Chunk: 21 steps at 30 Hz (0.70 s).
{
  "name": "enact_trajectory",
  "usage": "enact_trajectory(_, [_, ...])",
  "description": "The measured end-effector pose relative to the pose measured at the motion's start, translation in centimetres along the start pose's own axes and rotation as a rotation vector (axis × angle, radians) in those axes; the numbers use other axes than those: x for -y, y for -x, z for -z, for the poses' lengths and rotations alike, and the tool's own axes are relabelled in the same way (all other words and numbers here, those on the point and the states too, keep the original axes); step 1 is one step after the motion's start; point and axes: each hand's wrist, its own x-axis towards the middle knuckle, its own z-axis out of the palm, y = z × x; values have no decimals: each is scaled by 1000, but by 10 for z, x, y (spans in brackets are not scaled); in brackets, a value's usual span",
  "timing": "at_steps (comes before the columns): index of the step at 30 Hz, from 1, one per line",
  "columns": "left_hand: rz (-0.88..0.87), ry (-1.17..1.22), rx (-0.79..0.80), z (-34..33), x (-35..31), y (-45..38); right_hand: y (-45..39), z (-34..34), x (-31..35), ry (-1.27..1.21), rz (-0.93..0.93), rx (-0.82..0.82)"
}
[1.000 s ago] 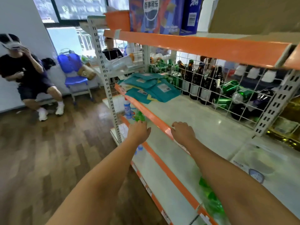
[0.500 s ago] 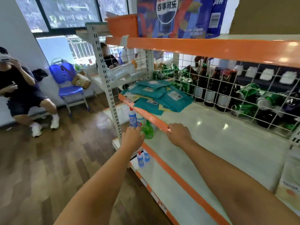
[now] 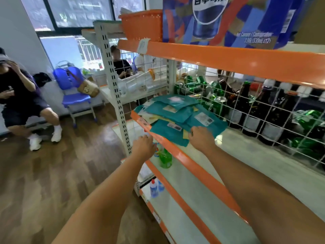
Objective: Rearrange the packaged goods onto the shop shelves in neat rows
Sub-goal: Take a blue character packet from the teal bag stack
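The teal packets [image 3: 177, 117] lie in a loose, overlapping heap at the left end of the middle shelf [image 3: 246, 155], some skewed and one corner hanging over the orange front lip [image 3: 175, 148]. They look flat, thin and soft-skinned, probably light, with a slick film surface; a judgement only, but they should bend and slide over each other rather than lift as a stiff block. Taking one by a free edge or corner, thumb on top and fingers under, seems safest, or squaring the whole pile between two flat palms.

The right hand [image 3: 202, 138] rests at the near edge of the heap, knuckles up, fingers curled down onto the nearest packet; whether it actually pinches the film I cannot tell. The left hand [image 3: 144, 147] hangs just outside the shelf lip, fingers loosely bent, holding nothing.

Below, a green bottle [image 3: 165, 158] stands on the lower shelf and two small blue bottles [image 3: 156, 188] on the one beneath. Behind the wire mesh [image 3: 263, 111], dark glass bottles [image 3: 249, 110] stand in a row. A cola carton [image 3: 228, 20] and an orange basket [image 3: 142, 25] sit on the top shelf.
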Motion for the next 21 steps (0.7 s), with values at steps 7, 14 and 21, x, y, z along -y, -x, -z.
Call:
enact_trajectory(7, [-91, -94, -33, 16, -6, -68, -62, -2, -1, -22, -63, -30])
enact_trajectory(14, [-113, 59, -116, 15, 1, -125, -110, -13, -5, -59, -129, -43])
enact_trajectory(21, [-203, -28, -227, 30, 26, -201, -158, -16, 0, -108, -307, -12])
